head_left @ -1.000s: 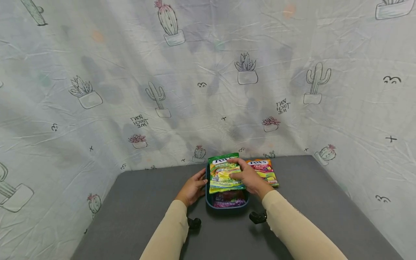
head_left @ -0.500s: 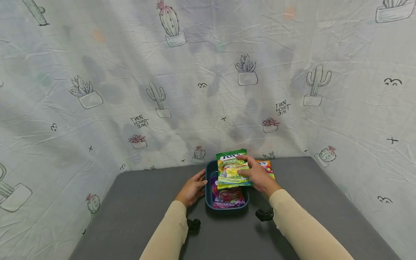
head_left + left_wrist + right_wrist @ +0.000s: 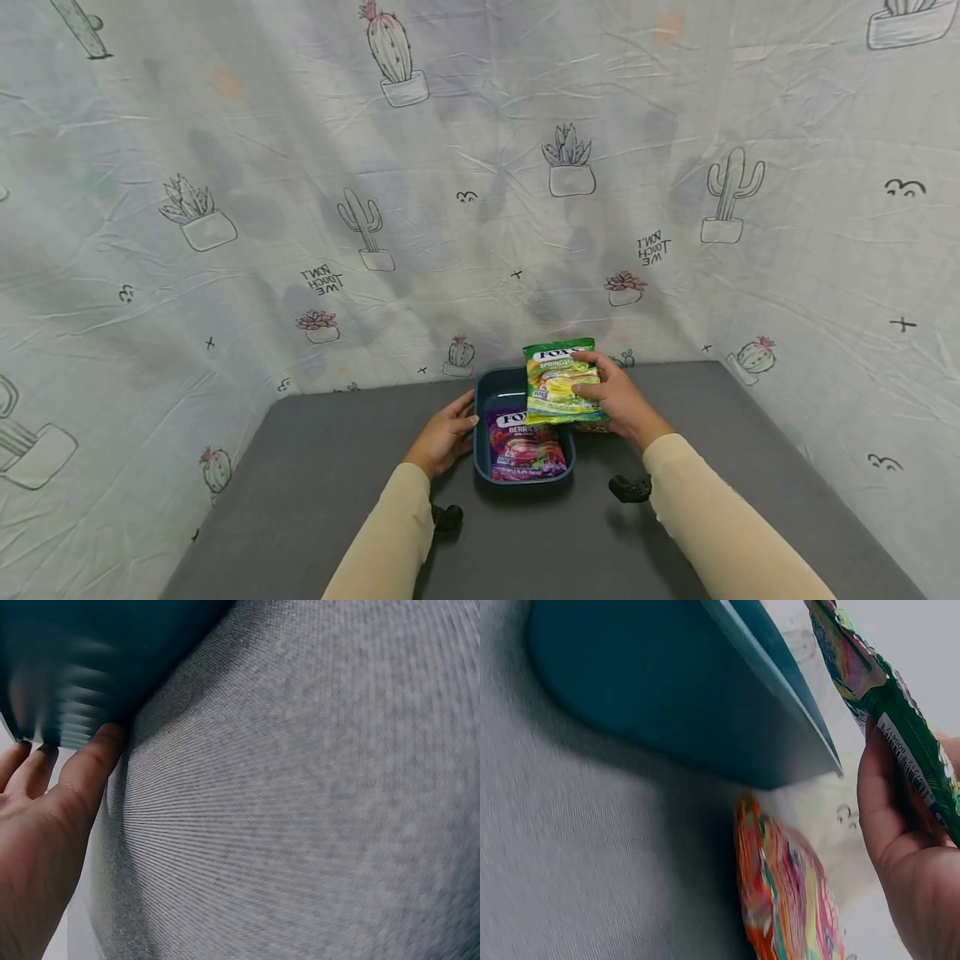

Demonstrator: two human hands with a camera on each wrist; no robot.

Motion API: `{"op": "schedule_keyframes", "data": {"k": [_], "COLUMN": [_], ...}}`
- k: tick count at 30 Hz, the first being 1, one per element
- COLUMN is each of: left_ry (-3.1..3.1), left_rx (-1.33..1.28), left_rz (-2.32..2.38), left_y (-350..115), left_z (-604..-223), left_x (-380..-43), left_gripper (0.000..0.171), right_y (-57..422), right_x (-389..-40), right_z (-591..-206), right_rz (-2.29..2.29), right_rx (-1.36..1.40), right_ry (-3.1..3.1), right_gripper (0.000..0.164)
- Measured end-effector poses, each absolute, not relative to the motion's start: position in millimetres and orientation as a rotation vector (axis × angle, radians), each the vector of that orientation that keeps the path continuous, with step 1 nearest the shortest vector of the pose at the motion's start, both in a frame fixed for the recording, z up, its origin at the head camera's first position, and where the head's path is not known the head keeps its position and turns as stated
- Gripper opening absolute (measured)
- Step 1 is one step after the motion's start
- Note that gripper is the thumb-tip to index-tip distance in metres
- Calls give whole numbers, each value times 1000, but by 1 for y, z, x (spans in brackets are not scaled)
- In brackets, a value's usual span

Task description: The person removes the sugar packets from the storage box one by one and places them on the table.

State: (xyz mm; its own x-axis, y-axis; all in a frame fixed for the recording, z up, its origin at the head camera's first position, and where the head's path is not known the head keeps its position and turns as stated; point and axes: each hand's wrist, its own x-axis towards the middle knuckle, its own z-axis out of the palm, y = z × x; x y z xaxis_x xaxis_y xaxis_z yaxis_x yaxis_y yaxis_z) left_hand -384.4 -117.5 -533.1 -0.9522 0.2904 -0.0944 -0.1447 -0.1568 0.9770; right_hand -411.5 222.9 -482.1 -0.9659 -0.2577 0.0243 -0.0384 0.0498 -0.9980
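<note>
Holding a purple bag (image 3: pixel 525 457), the blue tub (image 3: pixel 501 383) in the head view is hidden at its one-o'clock corner by a raised green bag (image 3: pixel 559 387) the right hand (image 3: pixel 624 402) grips. Left wrist: the left hand (image 3: pixel 45 832) touches the tub's wall, fingers extended. Right wrist: an orange bag (image 3: pixel 786 892) lies at the tub's five o'clock.

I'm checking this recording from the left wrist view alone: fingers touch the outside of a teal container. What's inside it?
Observer: In the head view, a purple bag marked Berries lies in the container.
Reviewer: And the right hand, which I can't see?
Observer: It grips a green-and-yellow bag, held up off the table.
Reviewer: Any other bag around?
Observer: Yes, the right wrist view shows an orange patterned bag lying beside the container; whether they touch, I can't tell.
</note>
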Motion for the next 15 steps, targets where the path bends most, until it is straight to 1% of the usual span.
{"op": "schedule_keyframes", "data": {"k": [4, 15], "left_ry": [1827, 1831], "left_rx": [171, 177], "left_rz": [2182, 2167], "left_y": [-119, -122], "left_z": [-534, -537], "left_x": [-388, -398], "left_gripper": [65, 65], "right_y": [233, 265], "right_x": [-414, -419], "right_z": [-485, -489], "right_rz": [-2085, -2008], "right_rx": [-283, -200], "right_ry": [2116, 2264], "right_gripper": [65, 69]}}
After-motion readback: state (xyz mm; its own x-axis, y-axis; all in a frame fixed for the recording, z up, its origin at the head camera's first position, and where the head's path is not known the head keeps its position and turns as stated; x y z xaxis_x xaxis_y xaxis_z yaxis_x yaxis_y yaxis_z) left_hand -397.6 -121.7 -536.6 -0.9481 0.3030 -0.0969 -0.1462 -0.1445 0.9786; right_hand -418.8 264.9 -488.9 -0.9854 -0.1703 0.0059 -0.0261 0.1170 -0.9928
